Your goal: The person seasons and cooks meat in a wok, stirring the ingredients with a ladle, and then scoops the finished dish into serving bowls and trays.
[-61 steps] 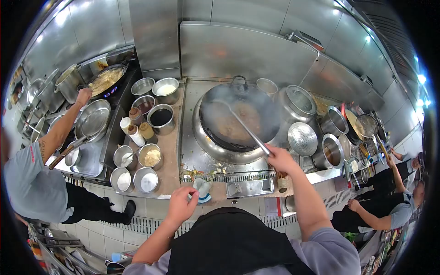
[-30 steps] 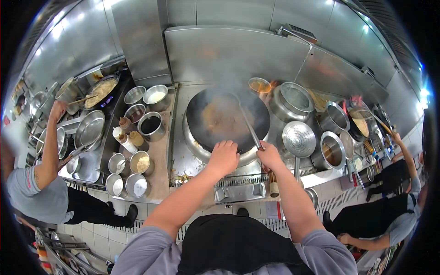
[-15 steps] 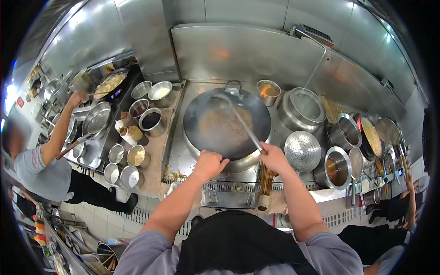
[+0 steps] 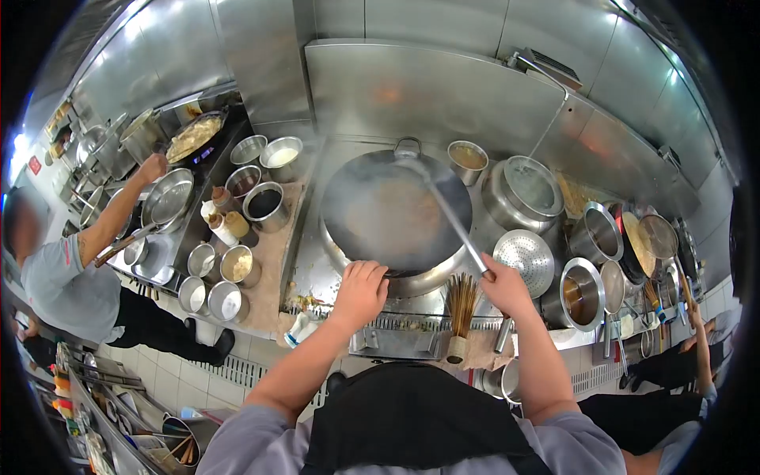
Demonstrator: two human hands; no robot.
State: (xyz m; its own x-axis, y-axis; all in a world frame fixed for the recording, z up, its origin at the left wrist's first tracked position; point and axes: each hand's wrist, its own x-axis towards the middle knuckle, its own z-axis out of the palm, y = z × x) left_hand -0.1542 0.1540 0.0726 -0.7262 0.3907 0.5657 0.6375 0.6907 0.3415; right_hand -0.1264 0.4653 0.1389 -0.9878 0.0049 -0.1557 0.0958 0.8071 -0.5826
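A large dark wok [image 4: 344,202] sits on the burner, with brown food [image 4: 400,210] blurred under steam inside it. At the wok's near rim, my left hand [image 4: 362,294] is closed on its edge or handle; the exact grip is hidden. My right hand [image 4: 507,287] is wrapped around the end of a long-handled ladle [image 4: 453,212]. The ladle slants across the wok, its head near the far rim beside the loop handle [image 4: 408,144]. Between my forearms a bamboo brush [image 4: 461,310] stands at the stove's front edge.
Sauce pots [image 4: 266,204] and squeeze bottles [image 4: 225,225] stand left. To the right are a perforated skimmer [image 4: 524,257], a lidded pot [image 4: 518,194] and a steel pot of brown liquid [image 4: 582,294]. A person [image 4: 71,281] works at the left stove; another person's arm [image 4: 701,348] shows far right.
My right hand has moved right and slightly toward me, and the ladle head has shifted right along the far rim. Steam covers the food more. My left hand stays at the near rim.
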